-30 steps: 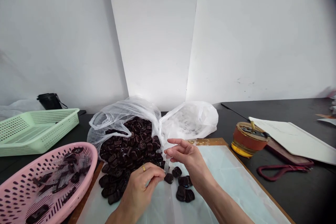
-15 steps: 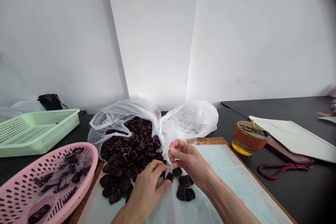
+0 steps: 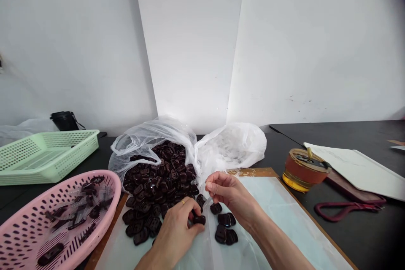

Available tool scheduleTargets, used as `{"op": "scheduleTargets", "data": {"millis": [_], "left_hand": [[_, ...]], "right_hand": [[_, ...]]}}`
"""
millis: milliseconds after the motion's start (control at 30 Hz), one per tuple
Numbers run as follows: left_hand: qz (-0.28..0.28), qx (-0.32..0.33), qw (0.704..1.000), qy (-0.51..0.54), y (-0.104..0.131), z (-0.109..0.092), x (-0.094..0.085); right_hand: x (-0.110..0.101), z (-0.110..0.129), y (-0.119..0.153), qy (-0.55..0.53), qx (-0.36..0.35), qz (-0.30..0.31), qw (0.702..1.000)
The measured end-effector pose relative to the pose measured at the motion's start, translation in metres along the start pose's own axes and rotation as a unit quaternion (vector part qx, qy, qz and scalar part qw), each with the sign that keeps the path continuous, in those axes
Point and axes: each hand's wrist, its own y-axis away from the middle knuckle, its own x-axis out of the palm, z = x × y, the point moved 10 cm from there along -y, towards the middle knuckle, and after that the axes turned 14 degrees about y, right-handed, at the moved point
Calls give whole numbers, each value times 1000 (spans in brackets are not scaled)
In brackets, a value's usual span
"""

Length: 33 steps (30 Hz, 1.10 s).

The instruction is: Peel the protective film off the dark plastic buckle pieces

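My left hand [image 3: 179,228] is closed, pinching a small glossy dark-brown plastic piece [image 3: 199,220] between thumb and fingers. Just right of it, my right hand [image 3: 229,194] pinches a small clear plastic strip [image 3: 206,203] that hangs down toward the left. The strip and the held piece look slightly apart. Beyond my left hand, a large heap of the same dark pieces [image 3: 158,181] spills from a white plastic bag [image 3: 142,128]. Below my right hand lie several loose dark pieces [image 3: 220,234] on a pale sheeted board [image 3: 262,219].
On the left are a pink basket [image 3: 109,179] holding dark pieces with clear strips, a green basket [image 3: 50,173] and a black cup [image 3: 65,121]. A second white bag [image 3: 234,143] holds clear parts. To the right are a tape roll [image 3: 305,171], scissors [image 3: 341,209] and an open notebook [image 3: 360,168].
The dark piece in my left hand has turned and now shows clear of the strip. My right hand stays pinched on the strip. The whole view has shifted slightly.
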Motion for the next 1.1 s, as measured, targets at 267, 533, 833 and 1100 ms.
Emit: {"op": "scheduleTargets", "data": {"millis": [267, 533, 833, 1100], "left_hand": [[-98, -15, 973, 207, -3, 6, -41], [-5, -42, 950, 310, -4, -8, -24], [32, -97, 943, 315, -2, 6, -20], [-22, -101, 926, 363, -2, 6, -29]], "right_hand": [[3, -9, -1, 7, 19, 7, 1000], [24, -12, 0, 82, -6, 18, 996], [36, -14, 4, 153, -27, 37, 987], [43, 15, 13, 284, -150, 16, 947]]}}
